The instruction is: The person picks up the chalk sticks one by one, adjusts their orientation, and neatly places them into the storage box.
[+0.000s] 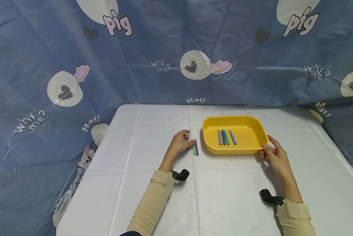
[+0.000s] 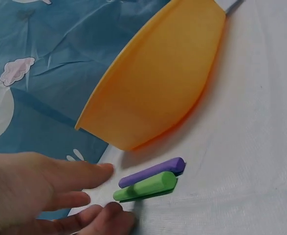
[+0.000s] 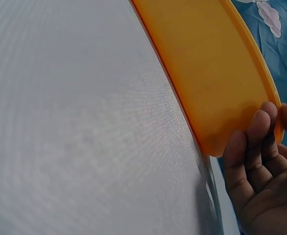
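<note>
A short light-green crayon-like stick [image 2: 148, 186] and a purple one [image 2: 154, 171] lie side by side on the white cloth, left of a yellow tray [image 1: 235, 151]. Over their near side in the left wrist view is my left hand [image 1: 179, 142], thumb and fingers spread apart with nothing between them; its fingertips are close to the ends of the sticks. My right hand [image 1: 275, 155] grips the tray's right front corner, thumb at the rim and fingers against the outer wall. Inside the tray lie several similar sticks: a lilac one [image 1: 219, 137], a dark blue, a green and a blue one [image 1: 233, 137].
A white cloth [image 1: 152, 137] covers the table. Behind it and down the sides hangs a blue printed sheet [image 1: 152, 42]. Each wrist wears a black camera mount, one on the left [image 1: 181, 175] and one on the right [image 1: 270, 197].
</note>
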Motion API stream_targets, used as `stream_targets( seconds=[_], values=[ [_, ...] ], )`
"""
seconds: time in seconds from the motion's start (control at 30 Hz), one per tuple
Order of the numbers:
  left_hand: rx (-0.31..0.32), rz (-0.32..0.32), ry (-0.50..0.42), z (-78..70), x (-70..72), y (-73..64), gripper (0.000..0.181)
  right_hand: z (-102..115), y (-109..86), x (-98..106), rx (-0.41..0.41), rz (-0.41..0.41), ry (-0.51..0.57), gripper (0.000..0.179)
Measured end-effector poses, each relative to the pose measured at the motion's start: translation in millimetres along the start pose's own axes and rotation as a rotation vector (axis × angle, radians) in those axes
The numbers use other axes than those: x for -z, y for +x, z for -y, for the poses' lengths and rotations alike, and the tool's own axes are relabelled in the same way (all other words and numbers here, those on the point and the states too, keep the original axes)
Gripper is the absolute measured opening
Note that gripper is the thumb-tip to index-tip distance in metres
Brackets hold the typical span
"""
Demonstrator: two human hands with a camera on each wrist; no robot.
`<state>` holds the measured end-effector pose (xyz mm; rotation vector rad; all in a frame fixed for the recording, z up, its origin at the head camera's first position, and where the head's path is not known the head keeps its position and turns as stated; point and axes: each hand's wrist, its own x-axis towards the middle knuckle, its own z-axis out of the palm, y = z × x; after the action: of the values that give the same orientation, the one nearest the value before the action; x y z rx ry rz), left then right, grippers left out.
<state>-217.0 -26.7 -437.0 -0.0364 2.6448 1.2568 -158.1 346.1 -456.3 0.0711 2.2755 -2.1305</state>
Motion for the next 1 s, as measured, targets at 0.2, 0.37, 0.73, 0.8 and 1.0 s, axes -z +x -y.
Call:
stream_targets(
  seconds=[0.2,0.37,0.73,0.8,1.0],
  values=[
    [-0.006,0.045,0.172,-2.1,-1.8,-2.6,0.061,4.4,-1.0,-0.5,-0.006,0.000,-0.002,0.067],
    [-0.038,0.060,0.219,-1.1,-3.6,-1.5,0.057,3.8,-0.6,0.2,-0.014,-0.004,-0.010,0.067],
    [-0.063,0.056,0.234,-3.2,-3.1,-3.5,0.041,3.6,-0.3,-1.0,0.005,-0.014,-0.028,0.065],
    [-0.060,0.046,0.234,-3.3,-3.0,-4.4,0.041,4.2,-0.4,-1.5,0.012,-0.015,-0.029,0.065],
    [-0.051,0.012,0.175,-1.5,-4.2,-9.6,0.040,3.2,-1.7,-1.5,0.013,-0.014,-0.036,0.066]
  ],
)
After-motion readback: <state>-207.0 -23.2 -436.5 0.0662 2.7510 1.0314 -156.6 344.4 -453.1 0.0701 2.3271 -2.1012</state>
